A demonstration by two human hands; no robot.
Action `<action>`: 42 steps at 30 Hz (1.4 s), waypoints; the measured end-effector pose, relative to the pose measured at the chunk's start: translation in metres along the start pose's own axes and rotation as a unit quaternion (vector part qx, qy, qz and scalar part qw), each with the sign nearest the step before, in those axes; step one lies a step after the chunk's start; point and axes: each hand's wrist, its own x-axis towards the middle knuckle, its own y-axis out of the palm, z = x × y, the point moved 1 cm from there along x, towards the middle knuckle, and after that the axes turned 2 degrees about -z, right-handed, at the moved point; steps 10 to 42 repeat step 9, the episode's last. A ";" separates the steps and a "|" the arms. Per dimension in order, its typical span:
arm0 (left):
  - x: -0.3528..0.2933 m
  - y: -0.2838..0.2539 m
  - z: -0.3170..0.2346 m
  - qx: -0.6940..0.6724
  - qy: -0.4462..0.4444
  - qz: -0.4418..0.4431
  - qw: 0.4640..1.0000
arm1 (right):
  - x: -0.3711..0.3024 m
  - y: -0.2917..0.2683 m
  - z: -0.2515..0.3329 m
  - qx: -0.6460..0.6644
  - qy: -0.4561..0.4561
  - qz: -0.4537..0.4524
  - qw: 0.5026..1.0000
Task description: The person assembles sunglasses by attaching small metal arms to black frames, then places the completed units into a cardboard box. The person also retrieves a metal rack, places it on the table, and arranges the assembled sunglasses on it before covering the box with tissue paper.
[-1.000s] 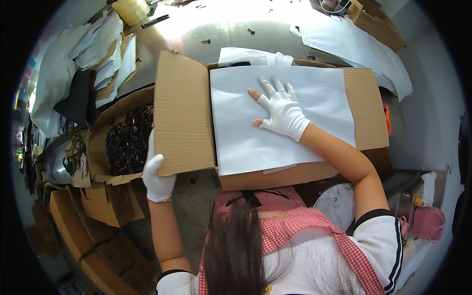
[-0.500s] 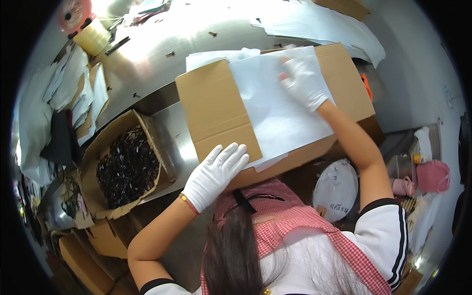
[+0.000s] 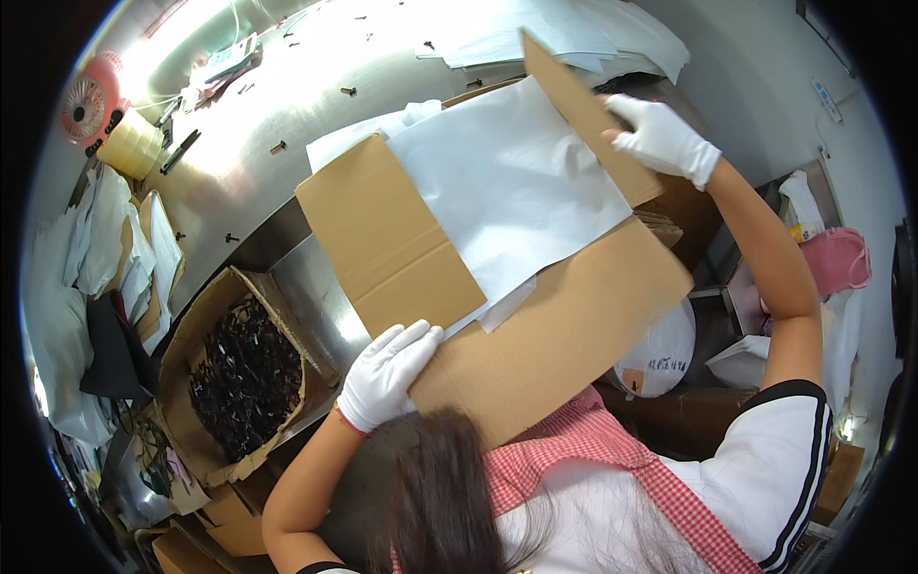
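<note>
An opened cardboard box (image 3: 564, 316) lies in front of me, its contents covered by a white sheet (image 3: 507, 172). Its left flap (image 3: 392, 239) is folded inward over the sheet's left edge, while the right flap (image 3: 598, 129) stands raised and tilted. My left hand (image 3: 387, 375), in a white glove, rests with fingers stretched out at the near left corner, by the left flap's lower end. At the outer side of the right flap is my right hand (image 3: 665, 142), also gloved, thumb and fingers apart, fingertips at the cardboard.
A carton (image 3: 316, 368) of dark, glossy small pieces stands left. Beyond are a metal table (image 3: 316, 86) with scattered screws, a pink fan (image 3: 88, 103), a yellow tape roll (image 3: 132, 145) and a black pen (image 3: 180, 151). White sheets (image 3: 535, 33) lie at the back; a round white lid (image 3: 660, 354) sits right.
My right hand has moved from the white sheet rightward to the right flap, which has tipped up. The near flap has come up into view. My left hand has shifted slightly down and left.
</note>
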 end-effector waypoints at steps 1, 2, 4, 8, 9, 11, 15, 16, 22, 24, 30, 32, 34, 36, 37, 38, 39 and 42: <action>0.001 0.000 -0.002 -0.048 -0.021 -0.040 0.998 | 0.005 0.007 0.009 0.003 0.025 0.075 0.997; 0.002 0.000 -0.003 -0.094 -0.060 -0.070 0.991 | 0.011 0.013 0.016 0.048 -0.027 0.134 0.989; 0.004 -0.002 -0.005 -0.166 -0.101 -0.114 0.974 | 0.022 0.044 0.027 -0.124 -0.133 0.230 0.956; 0.010 -0.014 0.001 -0.385 -0.332 -0.278 0.815 | 0.069 0.063 0.024 -0.160 -0.172 0.368 0.900; 0.019 -0.013 0.010 -0.402 -0.421 -0.299 0.756 | 0.086 0.055 0.019 -0.050 -0.109 0.397 0.910; 0.019 -0.013 0.010 -0.402 -0.421 -0.299 0.756 | 0.086 0.055 0.019 -0.050 -0.109 0.397 0.910; 0.019 -0.013 0.010 -0.402 -0.421 -0.299 0.756 | 0.086 0.055 0.019 -0.050 -0.109 0.397 0.910; 0.019 -0.013 0.010 -0.402 -0.421 -0.299 0.756 | 0.086 0.055 0.019 -0.050 -0.109 0.397 0.910; 0.019 -0.013 0.010 -0.402 -0.421 -0.299 0.756 | 0.086 0.055 0.019 -0.050 -0.109 0.397 0.910; 0.019 -0.013 0.010 -0.402 -0.421 -0.299 0.756 | 0.086 0.055 0.019 -0.050 -0.109 0.397 0.910; 0.019 -0.013 0.010 -0.402 -0.421 -0.299 0.756 | 0.086 0.055 0.019 -0.050 -0.109 0.397 0.910; 0.019 -0.013 0.010 -0.402 -0.421 -0.299 0.756 | 0.086 0.055 0.019 -0.050 -0.109 0.397 0.910; 0.019 -0.013 0.010 -0.402 -0.421 -0.299 0.756 | 0.086 0.055 0.019 -0.050 -0.109 0.397 0.910; 0.019 -0.013 0.010 -0.402 -0.421 -0.299 0.756 | 0.086 0.055 0.019 -0.050 -0.109 0.397 0.910; 0.019 -0.013 0.010 -0.402 -0.421 -0.299 0.756 | 0.086 0.055 0.019 -0.050 -0.109 0.397 0.910; 0.019 -0.013 0.010 -0.402 -0.421 -0.299 0.756 | 0.086 0.055 0.019 -0.050 -0.109 0.397 0.910; 0.019 -0.013 0.010 -0.402 -0.421 -0.299 0.756 | 0.086 0.055 0.019 -0.050 -0.109 0.397 0.910; 0.019 -0.013 0.010 -0.402 -0.421 -0.299 0.756 | 0.086 0.055 0.019 -0.050 -0.109 0.397 0.910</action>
